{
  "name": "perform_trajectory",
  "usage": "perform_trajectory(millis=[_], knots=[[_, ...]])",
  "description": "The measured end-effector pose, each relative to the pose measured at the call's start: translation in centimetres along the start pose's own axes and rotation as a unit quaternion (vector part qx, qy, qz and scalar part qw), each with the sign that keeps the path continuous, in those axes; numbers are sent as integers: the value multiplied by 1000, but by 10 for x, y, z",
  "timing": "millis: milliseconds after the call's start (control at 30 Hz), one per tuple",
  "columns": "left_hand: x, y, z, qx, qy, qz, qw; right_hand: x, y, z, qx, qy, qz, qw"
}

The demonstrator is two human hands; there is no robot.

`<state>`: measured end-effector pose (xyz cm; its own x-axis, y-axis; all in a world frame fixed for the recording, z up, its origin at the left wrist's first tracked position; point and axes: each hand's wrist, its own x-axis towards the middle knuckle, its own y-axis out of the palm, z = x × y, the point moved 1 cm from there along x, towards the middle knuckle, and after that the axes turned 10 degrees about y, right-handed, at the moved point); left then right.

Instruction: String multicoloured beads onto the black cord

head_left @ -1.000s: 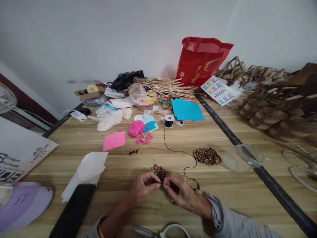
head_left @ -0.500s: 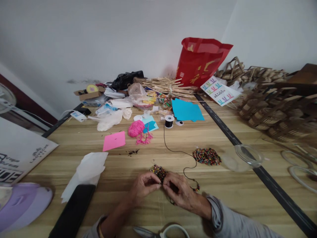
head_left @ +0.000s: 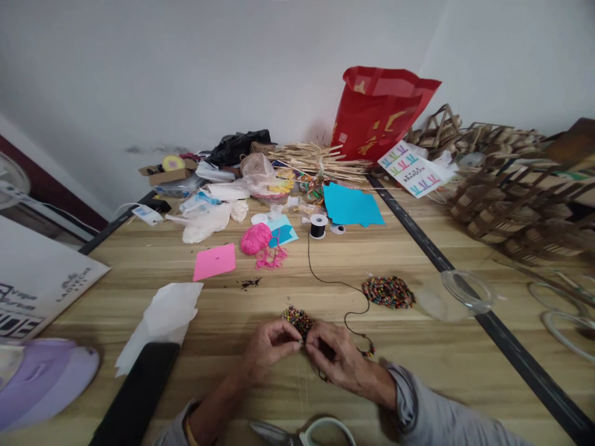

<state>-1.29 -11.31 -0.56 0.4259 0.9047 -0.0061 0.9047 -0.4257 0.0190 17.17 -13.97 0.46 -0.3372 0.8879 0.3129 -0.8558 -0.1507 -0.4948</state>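
Observation:
My left hand point(head_left: 274, 347) is closed in a pinch, thumb against index finger, on something too small to name. Facing it, fingertips almost meeting, my right hand point(head_left: 341, 356) pinches what looks like the black cord. A heap of small multicoloured beads point(head_left: 296, 317) lies just beyond the fingertips, partly hidden by them. From a spool of black cord point(head_left: 318, 228), the thin cord point(head_left: 332, 283) winds across the table to a short row of strung beads point(head_left: 370, 348) beside my right hand, then passes under that hand. Coiled strings of beads point(head_left: 388, 292) rest farther right.
Scissors point(head_left: 320, 433) lie near the front edge, below my hands. A black phone point(head_left: 137, 390) and white paper point(head_left: 160, 316) are on the left. Pink yarn point(head_left: 255, 238), blue sheets point(head_left: 353, 204) and a red bag point(head_left: 381, 114) stand farther back; woven baskets point(head_left: 502, 217) crowd the right.
Both hands keep almost the same place and pinch. The view has shifted very slightly; nothing else has visibly moved.

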Motion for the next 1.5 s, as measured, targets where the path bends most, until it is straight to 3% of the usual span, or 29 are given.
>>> perform_trajectory(millis=[1500], knots=[[-1,0,-3,25,-8,4,1000,-2,2,-3,7,-3,-9,1000]])
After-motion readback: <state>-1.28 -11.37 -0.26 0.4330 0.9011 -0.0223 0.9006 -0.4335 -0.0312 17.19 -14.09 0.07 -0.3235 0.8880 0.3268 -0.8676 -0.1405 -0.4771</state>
